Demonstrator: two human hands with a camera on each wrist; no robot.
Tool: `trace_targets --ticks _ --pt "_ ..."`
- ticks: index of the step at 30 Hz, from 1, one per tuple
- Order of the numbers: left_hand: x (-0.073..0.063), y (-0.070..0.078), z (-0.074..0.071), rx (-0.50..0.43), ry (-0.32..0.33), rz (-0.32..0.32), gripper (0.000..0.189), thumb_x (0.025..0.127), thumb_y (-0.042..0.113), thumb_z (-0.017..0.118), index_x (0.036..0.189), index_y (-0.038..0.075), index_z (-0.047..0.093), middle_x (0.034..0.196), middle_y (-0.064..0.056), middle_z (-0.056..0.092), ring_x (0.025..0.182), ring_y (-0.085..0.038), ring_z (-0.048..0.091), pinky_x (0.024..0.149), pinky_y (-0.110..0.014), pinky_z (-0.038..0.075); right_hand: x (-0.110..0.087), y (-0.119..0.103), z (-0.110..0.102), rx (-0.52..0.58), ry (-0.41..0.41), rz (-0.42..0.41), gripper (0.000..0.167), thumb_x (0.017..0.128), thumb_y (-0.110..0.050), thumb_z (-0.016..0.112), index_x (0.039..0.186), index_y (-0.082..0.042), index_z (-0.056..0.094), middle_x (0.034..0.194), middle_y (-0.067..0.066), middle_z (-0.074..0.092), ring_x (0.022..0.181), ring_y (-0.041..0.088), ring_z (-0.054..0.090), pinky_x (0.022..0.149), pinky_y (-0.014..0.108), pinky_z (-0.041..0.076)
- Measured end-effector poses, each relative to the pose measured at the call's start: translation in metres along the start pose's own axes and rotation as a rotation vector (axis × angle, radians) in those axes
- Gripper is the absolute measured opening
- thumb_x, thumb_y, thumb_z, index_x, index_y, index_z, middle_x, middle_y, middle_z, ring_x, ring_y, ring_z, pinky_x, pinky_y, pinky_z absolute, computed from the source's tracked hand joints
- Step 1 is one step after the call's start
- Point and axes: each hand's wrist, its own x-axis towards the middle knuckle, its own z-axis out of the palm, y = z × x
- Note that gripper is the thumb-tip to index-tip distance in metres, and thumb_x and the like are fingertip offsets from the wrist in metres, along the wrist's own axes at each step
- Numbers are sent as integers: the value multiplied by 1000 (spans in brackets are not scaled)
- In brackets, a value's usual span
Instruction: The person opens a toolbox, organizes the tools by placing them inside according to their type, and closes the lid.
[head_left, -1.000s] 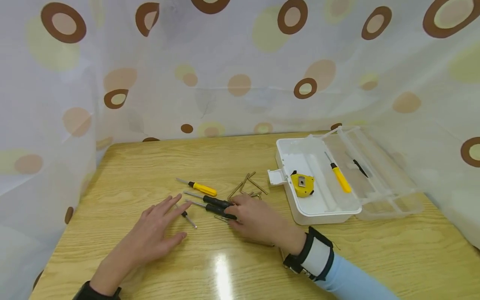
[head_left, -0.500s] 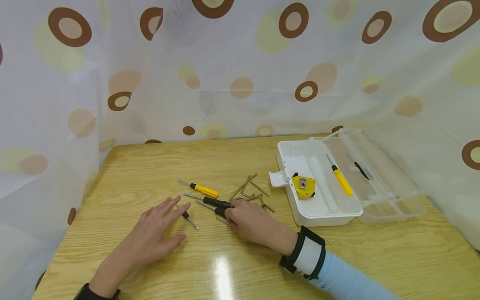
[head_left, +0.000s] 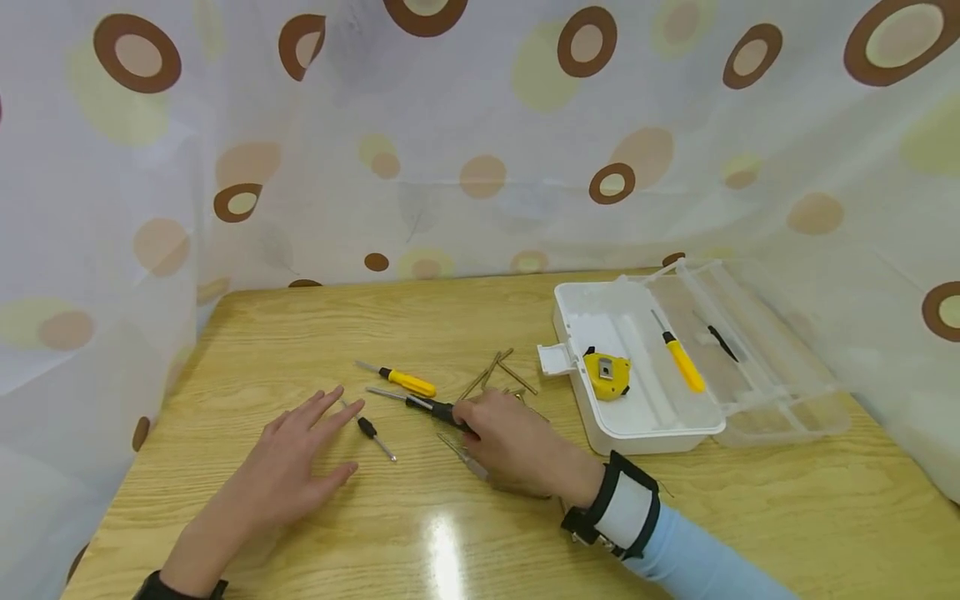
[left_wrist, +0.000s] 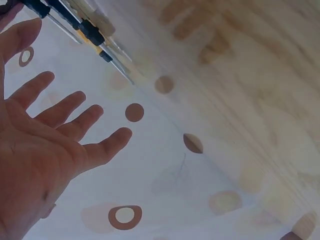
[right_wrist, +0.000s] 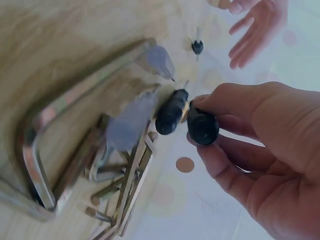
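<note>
My right hand (head_left: 517,442) pinches a black-handled screwdriver (right_wrist: 202,129) between thumb and fingers, the handle's end facing the wrist camera. A second black-handled screwdriver (right_wrist: 171,112) lies beside it and is partly overlapped by it in the head view. My left hand (head_left: 288,467) is spread with loose fingers, holding nothing. Near its fingertips lies a thin double-ended screwdriver shaft (head_left: 367,427) with a black middle. Beyond, a yellow-handled screwdriver (head_left: 408,382) lies on the table. Under the right hand are clear-handled screwdrivers (right_wrist: 132,122) and several brass-coloured hex keys (right_wrist: 75,97), partly hidden in the head view.
To the right stands a white toolbox (head_left: 645,437) with its clear lid (head_left: 780,333) swung back. Inside it sits a yellow tape measure (head_left: 607,375); a yellow screwdriver (head_left: 684,363) and a small black-handled tool (head_left: 722,342) show towards the lid. A patterned curtain (head_left: 480,225) surrounds the table (head_left: 315,333).
My right hand has drawn its black-handled screwdriver up across the other one, uncovering a clear handle below. My left hand has shifted slightly left, away from the double-ended shaft.
</note>
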Motion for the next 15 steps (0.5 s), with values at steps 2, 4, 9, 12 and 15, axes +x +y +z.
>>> trace_targets --ticks 2,4,9,12,15 --pt "0 -3 -3 3 10 -2 73 87 30 79 153 22 49 157 -18 47 143 -44 46 101 -73 42 -1 2 -3 7 27 -1 14 92 -7 72 106 -5 72 93 6 74 82 18 62 67 26 50" --pt "0 -4 -4 3 8 -8 74 88 30 79 154 23 48 157 -18 46 143 -45 45 100 -74 41 -2 3 -6 11 61 -5 17 92 -5 70 109 -3 72 96 8 75 87 22 66 71 29 54" --pt "-1 -3 -5 0 -10 -7 72 88 30 78 153 22 49 158 -18 46 143 -45 45 101 -73 41 -7 8 -16 -6 152 -1 15 90 -4 73 105 -1 72 96 11 77 90 27 68 75 34 57" --pt "2 -1 -3 6 -12 20 71 88 31 78 152 22 50 158 -17 47 143 -44 46 102 -72 41 -12 15 -26 -55 205 33 12 88 -5 77 99 -4 72 90 8 77 80 23 65 68 32 54" --pt "7 4 -1 4 -15 52 70 88 30 78 152 22 51 157 -16 47 143 -44 46 102 -72 41 -18 24 -37 -76 238 98 12 88 -5 78 97 -4 71 88 7 76 77 23 63 64 31 52"
